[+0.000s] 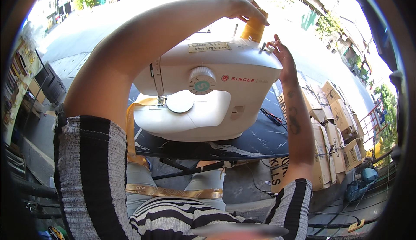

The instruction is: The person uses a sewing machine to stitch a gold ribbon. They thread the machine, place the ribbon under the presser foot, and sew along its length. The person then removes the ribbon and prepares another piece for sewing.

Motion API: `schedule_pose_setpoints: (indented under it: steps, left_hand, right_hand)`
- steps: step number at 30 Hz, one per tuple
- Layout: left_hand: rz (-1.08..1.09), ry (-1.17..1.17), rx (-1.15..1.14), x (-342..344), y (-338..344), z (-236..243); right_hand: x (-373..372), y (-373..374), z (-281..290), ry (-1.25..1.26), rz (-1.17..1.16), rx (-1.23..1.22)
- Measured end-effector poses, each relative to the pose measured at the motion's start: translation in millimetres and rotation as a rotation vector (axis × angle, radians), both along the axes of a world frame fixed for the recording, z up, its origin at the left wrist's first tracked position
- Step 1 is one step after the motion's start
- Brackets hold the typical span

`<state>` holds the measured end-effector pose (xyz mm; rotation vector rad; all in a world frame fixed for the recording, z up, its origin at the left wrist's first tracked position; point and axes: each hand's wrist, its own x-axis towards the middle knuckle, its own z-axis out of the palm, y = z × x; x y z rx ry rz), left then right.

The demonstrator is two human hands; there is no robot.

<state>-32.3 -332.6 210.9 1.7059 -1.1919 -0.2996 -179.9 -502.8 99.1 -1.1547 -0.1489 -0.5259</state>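
Observation:
A white sewing machine [247, 92] stands on a dark marbled table. My left hand [248, 9] reaches across its top from the left, fingers curled round the upper part of a large yellow thread cone [253, 31] behind the machine. My right hand [284, 60] is at the machine's upper right corner, its fingers drawn in around a small white bobbin winder [270, 48]; what lies between the fingertips is too small to tell. A gold printed ribbon [131, 127] runs from under the presser foot [161, 101] over the table's left edge and across my lap.
The black marbled tabletop [255, 136] has a curved front edge near my knees. Dark-handled scissors or a similar tool [273, 116] lie right of the machine. Stacked flattened cardboard boxes [331, 131] stand on the right. Shelves with goods [21, 66] line the far left.

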Motion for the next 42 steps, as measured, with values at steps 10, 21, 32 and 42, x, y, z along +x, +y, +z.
schedule_pose_setpoints:
  steps: [10,21,32,42]
  left_hand:
    - [-0.016,-0.082,0.074,16,-21,3]
    - [-0.280,-0.029,0.061,24,-13,2]
    - [-0.014,-0.125,0.075,24,-21,-1]
    - [0.006,-0.127,0.065,26,-19,-6]
  right_hand:
    - [25,6,3,0.100,-0.010,-0.167]
    - [15,5,13,0.066,-0.036,-0.156]
    - [5,3,19,0.097,-0.136,-0.232]
    - [-65,51,81,-0.306,-0.308,-0.354]
